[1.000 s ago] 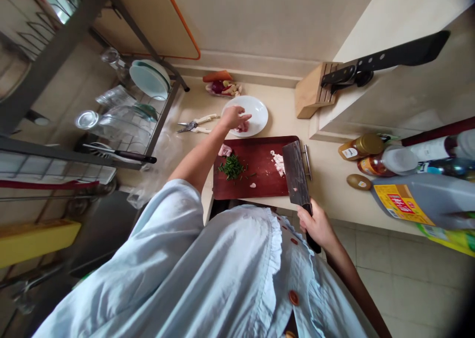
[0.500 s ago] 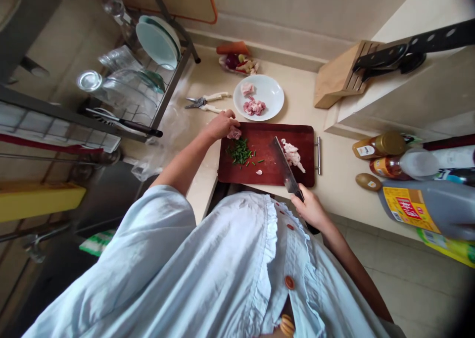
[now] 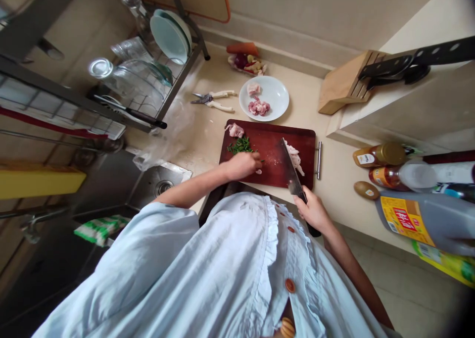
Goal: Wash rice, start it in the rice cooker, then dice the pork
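A dark red cutting board point(image 3: 272, 132) lies on the counter in front of me. My right hand point(image 3: 313, 212) grips the black handle of a cleaver point(image 3: 290, 166), whose blade rests on the board beside a pile of cut raw meat point(image 3: 296, 157). My left hand point(image 3: 243, 165) is at the board's near edge, fingers curled down on a small scrap there. Chopped green onion point(image 3: 240, 145) and one meat chunk point(image 3: 235, 129) lie on the board's left part. Behind the board, a white plate point(image 3: 276, 93) holds more meat pieces.
Kitchen scissors point(image 3: 212, 99) lie left of the plate. A carrot and vegetables point(image 3: 245, 56) sit by the wall. A dish rack point(image 3: 148, 66) and sink point(image 3: 156, 182) are on the left. A knife block point(image 3: 343, 83) stands at the back right; bottles point(image 3: 404, 167) crowd the right.
My left hand left the plate, passed the meat chunk at the board's far left corner, and came back to the near edge. The cleaver blade swung from flat to edge-down beside the cut meat.
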The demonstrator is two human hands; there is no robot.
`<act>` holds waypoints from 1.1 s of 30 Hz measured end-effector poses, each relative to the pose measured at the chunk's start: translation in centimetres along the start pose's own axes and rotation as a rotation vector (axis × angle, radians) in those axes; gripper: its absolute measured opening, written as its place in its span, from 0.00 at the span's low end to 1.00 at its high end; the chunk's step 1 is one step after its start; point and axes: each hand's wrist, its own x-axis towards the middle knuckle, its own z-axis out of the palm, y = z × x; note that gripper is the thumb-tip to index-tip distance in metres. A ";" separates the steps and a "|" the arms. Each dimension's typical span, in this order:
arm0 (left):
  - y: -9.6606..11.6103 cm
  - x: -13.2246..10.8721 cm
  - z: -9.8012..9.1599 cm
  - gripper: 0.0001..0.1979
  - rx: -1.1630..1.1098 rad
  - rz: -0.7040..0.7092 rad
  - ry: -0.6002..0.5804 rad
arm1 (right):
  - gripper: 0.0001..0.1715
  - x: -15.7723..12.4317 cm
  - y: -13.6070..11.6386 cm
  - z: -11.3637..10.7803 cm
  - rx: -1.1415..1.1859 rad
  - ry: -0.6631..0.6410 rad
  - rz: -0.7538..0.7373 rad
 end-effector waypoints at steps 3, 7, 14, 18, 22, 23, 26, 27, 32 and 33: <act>3.1 -0.1 2.2 0.09 0.233 0.106 -0.181 | 0.11 -0.2 -0.1 -0.3 0.020 0.005 -0.013; 3.1 0.2 3.3 0.10 0.335 0.123 -0.189 | 0.13 -0.5 -0.3 -0.4 0.033 0.004 -0.016; -0.6 2.6 -1.3 0.07 0.066 -0.028 0.268 | 0.12 -1.3 -0.3 0.0 0.054 0.033 -0.005; -5.8 7.2 -6.0 0.06 -0.100 -0.162 0.734 | 0.12 -1.4 -0.6 0.3 0.067 0.063 -0.001; -11.0 11.0 -7.4 0.05 -0.219 -0.141 0.606 | 0.11 -1.5 -1.4 0.6 0.049 0.079 0.009; -11.8 11.6 -7.3 0.05 -0.205 -0.119 0.532 | 0.11 -1.5 -1.6 0.6 0.046 0.076 0.013; -12.6 12.8 -6.1 0.03 -0.125 -0.030 0.447 | 0.11 -1.7 -2.1 0.8 0.051 0.060 0.037; -12.5 13.1 -5.7 0.03 -0.098 0.007 0.442 | 0.10 -1.8 -2.2 0.9 0.054 0.058 0.046; -11.5 15.1 -4.1 0.11 -0.028 0.098 0.361 | 0.10 -1.9 -2.3 1.3 0.058 0.087 0.064; -11.5 15.5 -4.0 0.12 -0.030 0.095 0.364 | 0.11 -1.9 -2.4 1.4 0.065 0.096 0.065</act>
